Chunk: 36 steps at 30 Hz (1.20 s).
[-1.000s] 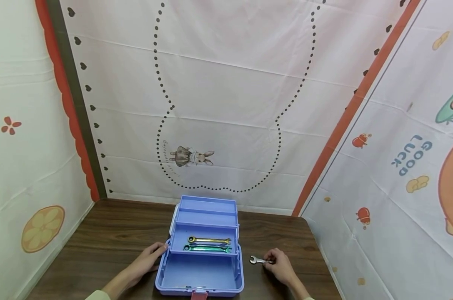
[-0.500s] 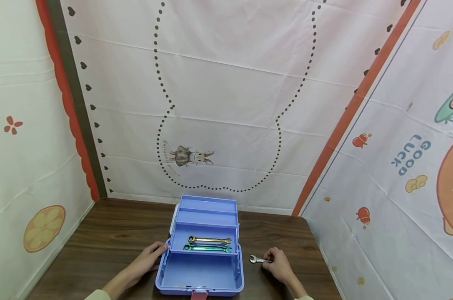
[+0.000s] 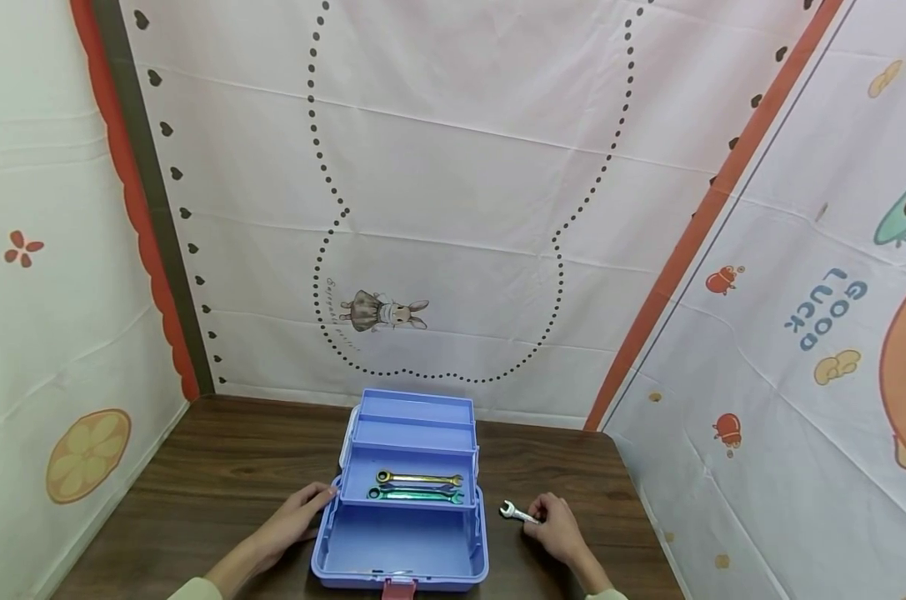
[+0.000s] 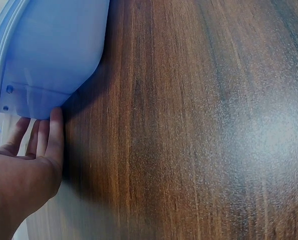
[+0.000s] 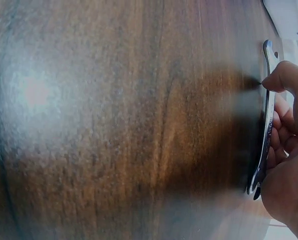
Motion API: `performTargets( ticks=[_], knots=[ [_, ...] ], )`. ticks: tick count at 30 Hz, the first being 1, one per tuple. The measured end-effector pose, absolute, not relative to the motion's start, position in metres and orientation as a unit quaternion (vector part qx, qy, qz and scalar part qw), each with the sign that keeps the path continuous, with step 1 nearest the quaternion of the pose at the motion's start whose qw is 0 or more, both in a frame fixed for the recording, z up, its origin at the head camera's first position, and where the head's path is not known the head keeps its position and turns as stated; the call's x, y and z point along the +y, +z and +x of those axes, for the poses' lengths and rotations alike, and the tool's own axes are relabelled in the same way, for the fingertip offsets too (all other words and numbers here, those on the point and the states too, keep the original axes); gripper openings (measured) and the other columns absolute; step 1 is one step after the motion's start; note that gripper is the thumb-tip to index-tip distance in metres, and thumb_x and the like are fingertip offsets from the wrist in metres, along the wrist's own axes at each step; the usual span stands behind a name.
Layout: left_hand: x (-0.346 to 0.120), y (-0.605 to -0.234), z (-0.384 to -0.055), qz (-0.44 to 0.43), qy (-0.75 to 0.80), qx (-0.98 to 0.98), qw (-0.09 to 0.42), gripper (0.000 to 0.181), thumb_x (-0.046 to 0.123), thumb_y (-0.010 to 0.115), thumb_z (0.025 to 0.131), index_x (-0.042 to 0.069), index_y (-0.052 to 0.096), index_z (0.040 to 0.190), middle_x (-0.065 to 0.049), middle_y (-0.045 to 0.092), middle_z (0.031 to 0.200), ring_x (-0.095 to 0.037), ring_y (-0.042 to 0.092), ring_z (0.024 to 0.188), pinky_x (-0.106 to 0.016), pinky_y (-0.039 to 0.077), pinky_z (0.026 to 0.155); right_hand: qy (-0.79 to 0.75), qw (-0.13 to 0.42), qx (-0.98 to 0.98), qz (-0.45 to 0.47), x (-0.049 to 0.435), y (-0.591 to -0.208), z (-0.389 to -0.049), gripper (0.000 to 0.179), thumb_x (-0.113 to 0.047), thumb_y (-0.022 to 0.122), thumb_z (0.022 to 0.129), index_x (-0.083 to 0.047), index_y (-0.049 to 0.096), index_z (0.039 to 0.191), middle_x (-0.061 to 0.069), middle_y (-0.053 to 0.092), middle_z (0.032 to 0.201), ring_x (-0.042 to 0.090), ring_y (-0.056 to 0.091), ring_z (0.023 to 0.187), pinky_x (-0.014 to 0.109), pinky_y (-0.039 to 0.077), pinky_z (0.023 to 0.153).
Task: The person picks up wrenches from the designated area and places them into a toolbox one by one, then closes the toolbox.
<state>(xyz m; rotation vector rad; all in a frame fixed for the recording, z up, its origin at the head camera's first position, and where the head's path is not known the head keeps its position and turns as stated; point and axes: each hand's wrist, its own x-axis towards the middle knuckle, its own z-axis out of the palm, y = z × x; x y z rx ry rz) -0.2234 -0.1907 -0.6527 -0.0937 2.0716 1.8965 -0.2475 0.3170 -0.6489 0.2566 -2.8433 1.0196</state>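
A blue toolbox (image 3: 396, 550) stands open on the wooden table, its stepped trays raised at the back. My left hand (image 3: 295, 517) holds the toolbox's left side near the tray hinge. In the left wrist view the fingers of my left hand (image 4: 28, 165) press against the box's outer wall, the thumb near the rim. To the right of the box, my right hand (image 3: 556, 529) pinches a silver wrench (image 3: 514, 511) between thumb and fingers, its open-ended head pointing left. The right wrist view shows the wrench (image 5: 267, 130) running along my curled fingers, close to the tabletop.
A gold wrench (image 3: 420, 478) and a green wrench (image 3: 417, 495) lie in the lower tray, with another darker wrench partly hidden between them. A red latch (image 3: 398, 590) hangs at the box's front. Printed cloth walls (image 3: 453, 250) enclose the table (image 3: 235, 450).
The silver wrench has turned slightly in my right hand, its head swinging away from me, and the hand has shifted a little to the left. My left hand stays on the toolbox.
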Motion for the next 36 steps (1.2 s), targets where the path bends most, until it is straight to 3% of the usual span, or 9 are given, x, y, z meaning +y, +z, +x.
performTargets(
  ticks=[14, 21, 36],
  knots=[
    [-0.193, -0.652, -0.223, -0.028, 0.665, 0.727, 0.166, 0.06, 0.05, 0.054, 0.11, -0.004, 0.057, 0.137, -0.023, 0.056, 0.143, -0.033, 0.058, 0.13, -0.05, 0.06, 0.098, 0.364, 0.054, -0.929, 0.049, 0.315, -0.648, -0.243, 0.028, -0.001, 0.085, 0.072, -0.015, 0.063, 0.083, -0.006, 0.057, 0.079, 0.012, 0.048, 0.08, 0.028, 0.039, 0.071],
    [-0.192, -0.654, -0.223, -0.027, 0.667, 0.726, 0.164, 0.061, 0.05, 0.054, 0.11, -0.004, 0.056, 0.138, -0.024, 0.055, 0.144, -0.034, 0.057, 0.131, -0.05, 0.06, 0.098, 0.383, 0.049, -0.92, 0.074, 0.322, -0.645, -0.248, 0.023, 0.002, 0.082, 0.078, -0.013, 0.066, 0.085, -0.006, 0.059, 0.078, 0.008, 0.053, 0.072, 0.023, 0.044, 0.065],
    [-0.191, -0.652, -0.221, -0.032, 0.667, 0.727, 0.158, 0.06, 0.05, 0.055, 0.11, -0.004, 0.057, 0.137, -0.024, 0.056, 0.143, -0.035, 0.057, 0.13, -0.053, 0.06, 0.097, 0.403, 0.028, -0.911, 0.076, 0.318, -0.635, -0.252, 0.021, 0.001, 0.083, 0.082, -0.015, 0.07, 0.086, -0.007, 0.062, 0.079, 0.007, 0.058, 0.074, 0.022, 0.049, 0.069]
  ],
)
